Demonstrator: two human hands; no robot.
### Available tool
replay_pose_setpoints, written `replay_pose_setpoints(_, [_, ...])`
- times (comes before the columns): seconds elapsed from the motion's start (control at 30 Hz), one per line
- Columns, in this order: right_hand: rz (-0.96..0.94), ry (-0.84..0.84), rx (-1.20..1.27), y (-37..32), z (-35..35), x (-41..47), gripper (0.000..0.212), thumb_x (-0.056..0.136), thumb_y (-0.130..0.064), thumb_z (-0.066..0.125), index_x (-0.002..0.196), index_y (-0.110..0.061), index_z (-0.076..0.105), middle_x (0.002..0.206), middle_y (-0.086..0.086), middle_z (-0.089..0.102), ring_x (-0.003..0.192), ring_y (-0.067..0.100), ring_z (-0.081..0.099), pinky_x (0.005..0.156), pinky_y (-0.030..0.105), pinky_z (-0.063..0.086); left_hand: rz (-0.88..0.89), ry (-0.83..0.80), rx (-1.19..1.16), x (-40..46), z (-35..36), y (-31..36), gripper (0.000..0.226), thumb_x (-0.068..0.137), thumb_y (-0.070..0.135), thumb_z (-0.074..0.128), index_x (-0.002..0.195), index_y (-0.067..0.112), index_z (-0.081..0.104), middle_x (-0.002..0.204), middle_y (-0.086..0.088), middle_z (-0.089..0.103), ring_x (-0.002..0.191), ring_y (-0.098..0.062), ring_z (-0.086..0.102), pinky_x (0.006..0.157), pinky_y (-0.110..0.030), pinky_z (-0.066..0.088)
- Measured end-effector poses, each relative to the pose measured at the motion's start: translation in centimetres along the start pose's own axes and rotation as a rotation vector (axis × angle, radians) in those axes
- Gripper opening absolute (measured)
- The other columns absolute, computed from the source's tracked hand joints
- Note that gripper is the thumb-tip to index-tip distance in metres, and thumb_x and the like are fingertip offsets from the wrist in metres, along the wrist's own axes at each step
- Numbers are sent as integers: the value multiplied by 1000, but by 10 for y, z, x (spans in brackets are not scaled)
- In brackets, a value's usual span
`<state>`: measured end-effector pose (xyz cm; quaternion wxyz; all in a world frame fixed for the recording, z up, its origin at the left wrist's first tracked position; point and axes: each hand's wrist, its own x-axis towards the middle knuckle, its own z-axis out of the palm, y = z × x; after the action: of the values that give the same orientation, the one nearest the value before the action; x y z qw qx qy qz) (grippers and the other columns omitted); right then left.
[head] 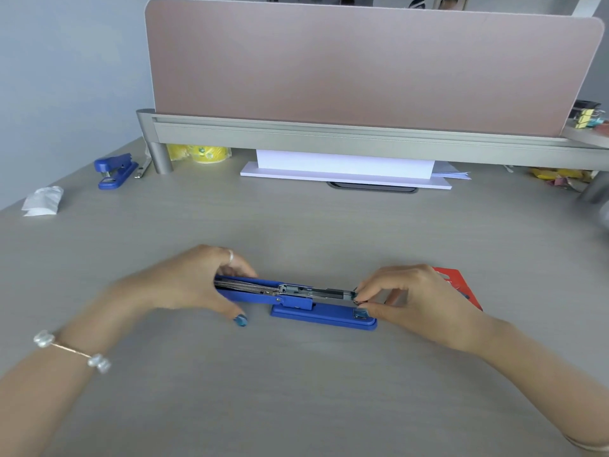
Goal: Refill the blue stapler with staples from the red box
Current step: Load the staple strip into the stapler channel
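Note:
The blue stapler (316, 316) lies on the grey desk near me, swung fully open so its lid stretches to the left and the metal staple channel (324, 291) faces up. My left hand (184, 285) grips the flipped-back lid at its left end. My right hand (412, 300) pinches a thin strip of staples (364, 302) at the channel's right end, just above the stapler's base. The red box (461, 285) lies behind my right hand, mostly hidden by it.
A second blue stapler (113, 171) stands at the far left, with a crumpled white wrapper (43, 201) nearer the desk's left edge. A pink divider (362, 64) on a grey shelf rail closes off the back; white boards (342, 171) and yellow tape rolls (201, 154) sit beneath it.

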<state>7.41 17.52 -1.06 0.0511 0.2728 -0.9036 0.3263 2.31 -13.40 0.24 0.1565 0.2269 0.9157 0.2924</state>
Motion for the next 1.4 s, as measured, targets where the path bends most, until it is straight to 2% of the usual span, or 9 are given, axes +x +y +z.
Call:
replay_pose_setpoints(0.17, [52, 4, 66, 0, 0, 0, 9, 75, -11, 71, 82, -16, 69, 81, -1, 72, 75, 8, 65, 66, 19, 56, -26, -51, -109, -4, -17, -18, 33, 62, 10, 84, 86, 30, 71, 85, 3, 76, 81, -17, 69, 71, -20, 51])
replay_pose_setpoints(0.33, [150, 35, 119, 0, -3, -1, 33, 70, -12, 75, 96, -28, 62, 82, -9, 71, 71, 3, 67, 67, 10, 52, 131, 223, -324, -9, -26, -8, 56, 40, 35, 86, 94, 30, 70, 84, 6, 73, 77, -9, 66, 71, -15, 51])
replay_pose_setpoints(0.43, [165, 39, 120, -2, -3, 0, 38, 69, -13, 76, 101, -29, 61, 84, -5, 72, 67, -1, 67, 65, 6, 49, 276, 321, -445, -4, -22, 19, 48, 46, 28, 80, 93, 25, 70, 78, 9, 74, 72, -6, 64, 69, -14, 50])
replay_pose_setpoints(0.6, [187, 51, 110, -3, -3, -1, 38, 69, -14, 77, 98, -32, 60, 84, -3, 73, 67, -1, 67, 68, 11, 52, 379, 408, -553, 18, 9, 57, 38, 51, 26, 81, 87, 24, 70, 74, 8, 74, 69, -8, 65, 68, -18, 51])
replay_pose_setpoints(0.77, [178, 54, 86, -4, -2, -1, 45, 70, -15, 76, 101, -39, 53, 85, -5, 74, 66, -4, 66, 64, 7, 49, 370, 403, -433, 35, 48, 81, 38, 60, 22, 82, 94, 35, 68, 77, 17, 73, 72, -5, 66, 76, -19, 51])
replay_pose_setpoints(0.97, [154, 3, 123, -2, -5, -1, 63, 69, -8, 76, 118, -34, 46, 84, -3, 76, 67, -4, 65, 67, 8, 49, 359, 339, -187, 37, 74, 83, 30, 74, 23, 75, 102, 33, 69, 89, 25, 65, 90, 5, 60, 77, -7, 41])
replay_pose_setpoints(1.13, [157, 1, 142, 1, -5, 0, 64, 69, -8, 76, 119, -35, 45, 84, -4, 75, 69, -5, 66, 68, 8, 49, 374, 321, -160, 36, 75, 80, 30, 79, 23, 71, 108, 30, 67, 95, 24, 63, 97, 2, 58, 83, -10, 41])
replay_pose_setpoints(1.3, [198, -78, 222, 5, -8, -2, 57, 67, -9, 78, 114, -30, 54, 104, -6, 71, 88, -1, 66, 80, 16, 53, 404, 273, -59, 40, 78, 78, 29, 81, 21, 69, 109, 28, 67, 99, 31, 58, 100, 6, 55, 86, -7, 38])
replay_pose_setpoints(1.4, [204, -189, 212, 4, -12, -2, 62, 62, -16, 83, 115, -31, 54, 114, -14, 65, 103, -5, 59, 85, 15, 50, 401, 270, -30, 40, 78, 78, 29, 81, 21, 69, 109, 27, 67, 95, 34, 55, 96, 9, 54, 84, -4, 36])
